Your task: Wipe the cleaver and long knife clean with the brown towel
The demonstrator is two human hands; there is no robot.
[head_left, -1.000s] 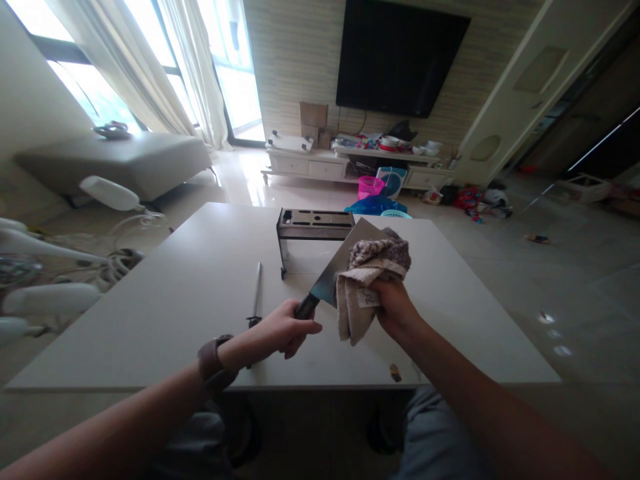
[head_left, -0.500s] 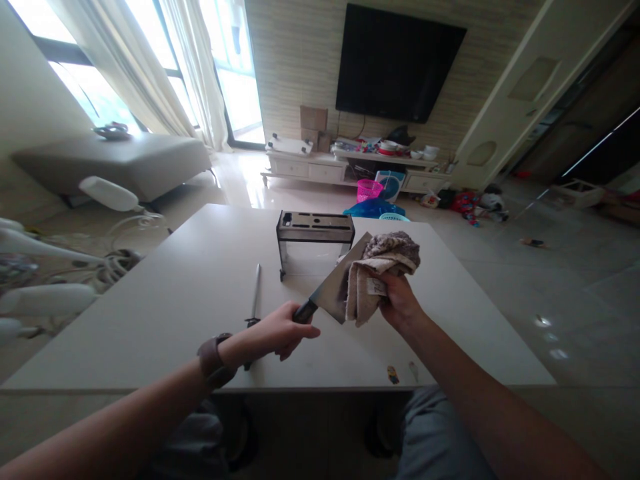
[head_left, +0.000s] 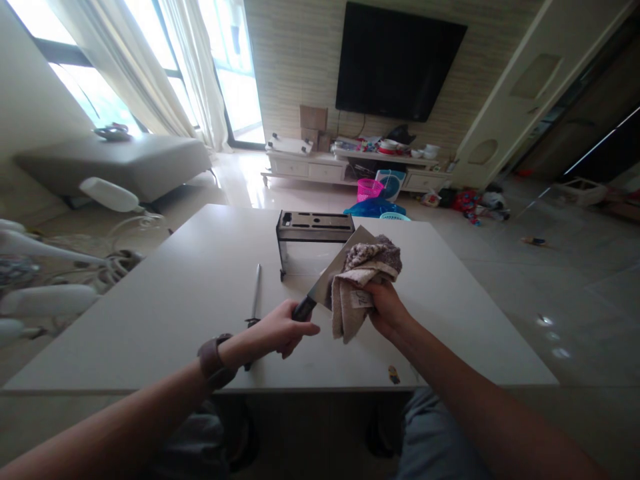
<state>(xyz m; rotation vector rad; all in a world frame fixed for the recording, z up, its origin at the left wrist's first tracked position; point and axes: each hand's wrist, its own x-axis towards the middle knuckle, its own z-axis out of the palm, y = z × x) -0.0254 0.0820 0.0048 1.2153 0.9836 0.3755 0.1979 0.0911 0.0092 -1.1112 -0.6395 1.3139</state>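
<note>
My left hand (head_left: 289,328) is closed round the black handle of a wide-bladed cleaver (head_left: 327,277), held above the white table (head_left: 200,300). A bunched brown and beige cloth (head_left: 353,283) is in my right hand (head_left: 390,307) and lies against the blade, covering much of it. Behind the blade stands a knife block (head_left: 317,228) with slots in its top. To the left of it a sharpening rod (head_left: 257,293) lies on the table, its handle partly behind my left wrist.
Small stickers (head_left: 393,375) are near the table's front edge. Beyond the far edge are a pink basket (head_left: 369,189), a blue plastic item (head_left: 375,207) and a low cabinet (head_left: 305,167). White chair-like shapes (head_left: 110,195) stand at the left.
My right hand and the cloth have moved left and slightly down along the blade, towards the handle. The cleaver has shifted slightly; my left hand has stayed almost in place.
</note>
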